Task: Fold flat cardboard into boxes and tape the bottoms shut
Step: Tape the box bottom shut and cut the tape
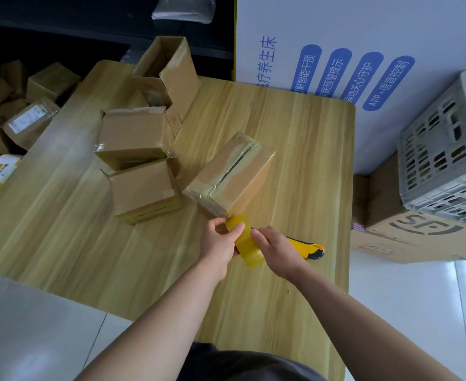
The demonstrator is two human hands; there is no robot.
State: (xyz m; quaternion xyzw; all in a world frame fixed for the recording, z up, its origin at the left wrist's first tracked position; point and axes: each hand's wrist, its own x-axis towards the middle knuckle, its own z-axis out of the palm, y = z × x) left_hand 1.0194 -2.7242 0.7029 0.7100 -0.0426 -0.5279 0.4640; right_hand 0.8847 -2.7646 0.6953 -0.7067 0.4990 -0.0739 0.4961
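A small cardboard box [234, 171] lies on the wooden table [61, 229], its taped seam facing up. A strip of tape runs from its near corner to a yellowish tape roll [249, 250]. My left hand [220, 240] grips the roll from the left, thumb on top. My right hand [277, 250] holds a yellow and black utility knife [308, 248] beside the roll. Three more folded boxes stand to the left: one nearest [143, 188], one behind it [132, 138], and a taller open one [168, 67] at the back.
Several sealed parcels [28, 116] are piled on the floor at the left. A large white printed carton [363, 50] stands behind the table. A grey plastic crate [446, 155] sits on a brown carton [418, 237] at the right.
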